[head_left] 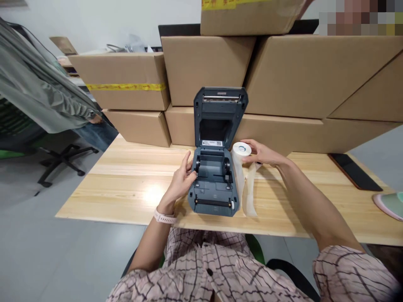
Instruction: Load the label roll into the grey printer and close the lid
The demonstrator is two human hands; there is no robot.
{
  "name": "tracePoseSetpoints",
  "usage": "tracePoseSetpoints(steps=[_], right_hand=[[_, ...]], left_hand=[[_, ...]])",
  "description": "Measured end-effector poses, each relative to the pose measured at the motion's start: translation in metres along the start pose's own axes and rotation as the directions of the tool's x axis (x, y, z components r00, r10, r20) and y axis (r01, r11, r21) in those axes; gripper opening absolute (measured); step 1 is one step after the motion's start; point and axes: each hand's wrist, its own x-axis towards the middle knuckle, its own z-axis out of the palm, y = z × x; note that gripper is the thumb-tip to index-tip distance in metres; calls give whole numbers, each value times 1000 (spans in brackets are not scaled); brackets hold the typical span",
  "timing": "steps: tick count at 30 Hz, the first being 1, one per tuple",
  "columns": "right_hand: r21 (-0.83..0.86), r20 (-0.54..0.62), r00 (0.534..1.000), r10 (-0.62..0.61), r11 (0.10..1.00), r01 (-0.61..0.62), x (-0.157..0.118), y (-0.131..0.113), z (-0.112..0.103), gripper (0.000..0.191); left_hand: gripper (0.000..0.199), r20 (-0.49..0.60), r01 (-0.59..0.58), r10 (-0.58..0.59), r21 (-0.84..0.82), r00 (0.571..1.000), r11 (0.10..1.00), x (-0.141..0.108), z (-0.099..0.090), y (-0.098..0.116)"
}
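Note:
A dark grey label printer sits on the wooden table with its lid raised, leaving the inner roll holders and black roller in view. At the printer's left side is my left hand, fingers apart, its thumb by the edge of the body. My right hand has its fingers around a white label roll standing just right of the printer. A loose strip of backing paper curls down beside the roll towards the table's front edge.
Stacked cardboard boxes line the back of the table. A dark phone lies at the right, near a pink-and-green object. Another person in a grey sleeve stands at the left, by a wheeled chair.

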Motion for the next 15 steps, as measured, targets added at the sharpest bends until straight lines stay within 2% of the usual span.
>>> tracePoseSetpoints(steps=[4, 7, 9, 12, 13, 15], right_hand=[[25, -40, 999, -5, 1000, 6, 8, -2, 3, 78], [74, -74, 996, -42, 996, 47, -8, -12, -1, 84], [178, -72, 995, -71, 981, 83, -23, -27, 0, 86], [282, -21, 987, -160, 946, 159, -40, -60, 12, 77], [235, 8, 976, -216, 949, 208, -42, -74, 20, 76], [5, 114, 941, -319, 947, 320, -40, -100, 37, 76]], left_hand=[[91, 9, 1, -1, -16, 1000, 1000, 0, 1, -1], [92, 18, 4, -3, -44, 1000, 999, 0, 1, -2], [91, 17, 5, -4, -55, 1000, 998, 0, 2, -1], [90, 20, 3, -2, -52, 1000, 999, 0, 2, 0], [91, 22, 1, 0, -45, 1000, 999, 0, 2, -1], [90, 19, -3, 4, -22, 1000, 1000, 1, 1, -1]])
